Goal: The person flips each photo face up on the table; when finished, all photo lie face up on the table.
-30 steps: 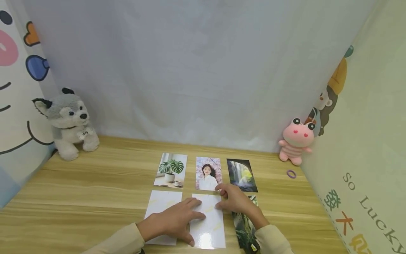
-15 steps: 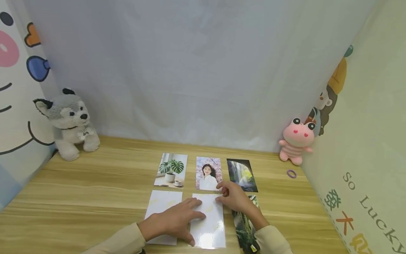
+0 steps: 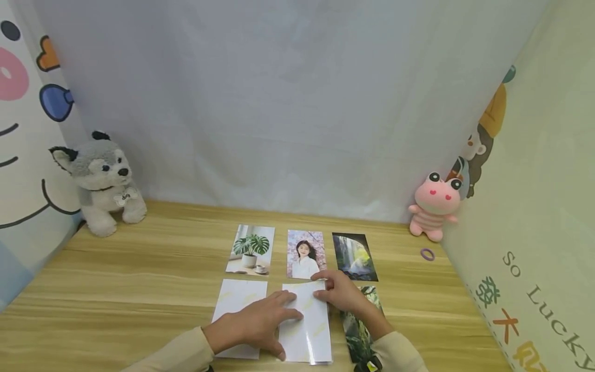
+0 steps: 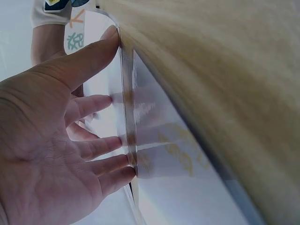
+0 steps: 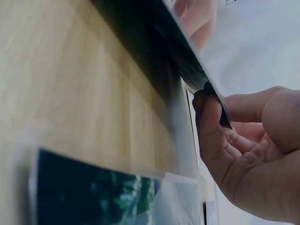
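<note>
Photo cards lie in two rows on the wooden table. In the near row, the middle photo card shows its white back. My right hand pinches its far right corner between thumb and fingers, and that edge is raised. The right wrist view shows the card's dark printed underside. My left hand, fingers spread and fairly straight, touches the same card along its left edge. Partly under that hand is another white-backed card. A green forest photo lies face up beneath my right forearm, partly hidden.
The far row holds a potted plant photo, a portrait photo and a waterfall photo, all face up. A plush husky sits at the left, a pink plush toy at the right. Near it lies a purple ring.
The middle card's right edge has come up off the table in my right hand, which shifted slightly left. My left hand has stayed in place.
</note>
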`<state>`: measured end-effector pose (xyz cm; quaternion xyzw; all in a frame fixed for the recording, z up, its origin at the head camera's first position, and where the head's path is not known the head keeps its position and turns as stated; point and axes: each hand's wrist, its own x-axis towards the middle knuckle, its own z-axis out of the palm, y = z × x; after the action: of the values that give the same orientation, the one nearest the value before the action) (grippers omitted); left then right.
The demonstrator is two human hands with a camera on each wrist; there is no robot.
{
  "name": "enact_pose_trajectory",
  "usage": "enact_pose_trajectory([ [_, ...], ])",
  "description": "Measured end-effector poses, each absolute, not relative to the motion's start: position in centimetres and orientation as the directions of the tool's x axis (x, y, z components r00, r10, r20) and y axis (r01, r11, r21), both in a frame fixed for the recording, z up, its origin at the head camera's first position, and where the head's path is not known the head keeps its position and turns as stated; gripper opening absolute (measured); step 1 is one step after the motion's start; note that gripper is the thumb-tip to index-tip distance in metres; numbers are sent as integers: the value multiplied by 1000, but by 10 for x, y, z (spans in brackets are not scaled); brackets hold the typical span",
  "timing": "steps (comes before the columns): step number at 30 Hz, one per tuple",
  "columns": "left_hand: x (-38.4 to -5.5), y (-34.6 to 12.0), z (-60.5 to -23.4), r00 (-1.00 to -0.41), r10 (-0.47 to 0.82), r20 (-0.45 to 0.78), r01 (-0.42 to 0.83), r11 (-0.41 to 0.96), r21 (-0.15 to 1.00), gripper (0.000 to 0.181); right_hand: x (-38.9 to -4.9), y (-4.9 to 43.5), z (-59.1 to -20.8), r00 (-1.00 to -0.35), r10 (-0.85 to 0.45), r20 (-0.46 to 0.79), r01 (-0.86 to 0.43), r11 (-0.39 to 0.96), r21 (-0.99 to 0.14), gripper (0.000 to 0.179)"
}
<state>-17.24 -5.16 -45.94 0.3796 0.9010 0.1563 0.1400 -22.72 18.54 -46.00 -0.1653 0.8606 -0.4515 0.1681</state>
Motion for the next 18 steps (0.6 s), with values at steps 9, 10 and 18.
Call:
enact_pose_trajectory([
  [9, -177, -53, -447, -629, 760, -163, 670, 636, 383, 87, -227, 188, -462, -912, -391, -127, -80, 471, -878, 34],
  [10, -179, -53, -445, -619, 770, -157, 677, 624, 391, 87, -227, 188, -461, -914, -387, -125, -68, 450, -890, 34],
  [18, -177, -42, -438, -582, 813, 1, 712, 509, 484, 88, -227, 192, -448, -943, -308, -128, 60, 219, -974, 41],
])
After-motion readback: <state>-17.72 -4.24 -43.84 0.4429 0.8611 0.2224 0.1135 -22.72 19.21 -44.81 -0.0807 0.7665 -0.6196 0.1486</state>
